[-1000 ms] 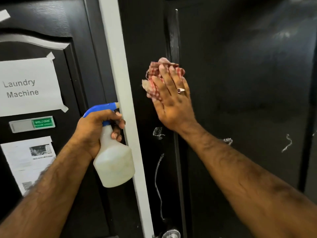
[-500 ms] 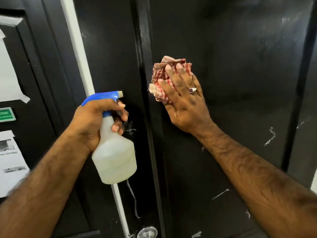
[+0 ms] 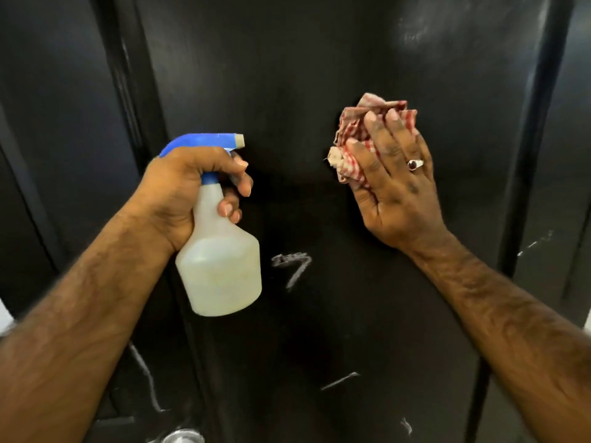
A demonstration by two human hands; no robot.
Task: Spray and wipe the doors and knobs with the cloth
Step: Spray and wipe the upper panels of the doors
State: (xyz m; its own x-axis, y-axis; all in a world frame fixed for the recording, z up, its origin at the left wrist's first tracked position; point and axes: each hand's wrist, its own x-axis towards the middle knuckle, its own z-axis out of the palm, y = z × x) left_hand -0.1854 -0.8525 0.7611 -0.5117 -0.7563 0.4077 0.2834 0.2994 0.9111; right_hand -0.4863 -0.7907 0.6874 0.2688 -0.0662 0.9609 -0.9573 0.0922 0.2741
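A black door (image 3: 287, 75) fills the view, with white scratch marks (image 3: 294, 266) on its lower part. My right hand (image 3: 393, 187) presses a bunched red-and-white checked cloth (image 3: 351, 135) flat against the door panel, fingers straight over it. My left hand (image 3: 188, 190) grips the neck of a white spray bottle (image 3: 220, 266) with a blue trigger head (image 3: 204, 142), nozzle pointing right along the door. A silver knob (image 3: 182, 438) shows partly at the bottom edge, below the bottle.
A raised vertical moulding (image 3: 128, 91) runs down the door's left side and another dark edge (image 3: 531, 155) down the right. A hazy smear (image 3: 425, 30) marks the top right of the panel.
The view has swung right: the white frame strip and paper signs have left the picture. My right hand has carried the cloth rightward from the moulding onto the flat panel. My left hand keeps the bottle.
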